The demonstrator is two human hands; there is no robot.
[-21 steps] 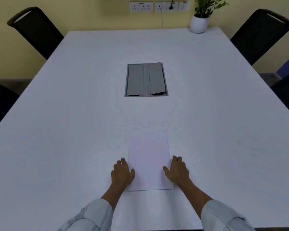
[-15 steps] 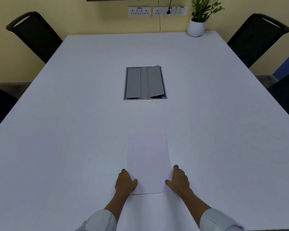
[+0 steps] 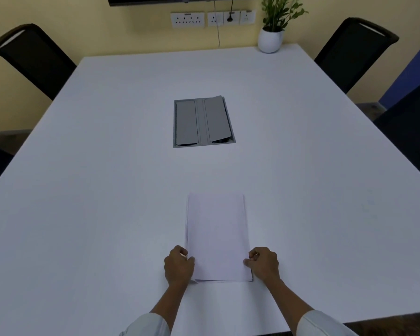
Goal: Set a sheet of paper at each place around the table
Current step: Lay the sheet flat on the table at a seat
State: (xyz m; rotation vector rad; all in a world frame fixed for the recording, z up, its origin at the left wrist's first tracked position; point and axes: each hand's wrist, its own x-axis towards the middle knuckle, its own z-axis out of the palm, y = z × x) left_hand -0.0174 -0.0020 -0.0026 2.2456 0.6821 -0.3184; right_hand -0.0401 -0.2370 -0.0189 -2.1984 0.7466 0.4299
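A thin stack of white paper lies lengthwise on the white table, just in front of me. My left hand curls against the stack's near left edge, thumb on top. My right hand pinches the near right edge in the same way. The stack's near corners look slightly lifted off the table.
A grey cable hatch is set into the table's middle, its right flap ajar. A potted plant stands at the far right corner. Black chairs stand at the far left, far right and right side.
Both hands slid back from flat beside the sheets to the stack's near corners and curled onto its edges. The view tilted up, showing more of the far wall.
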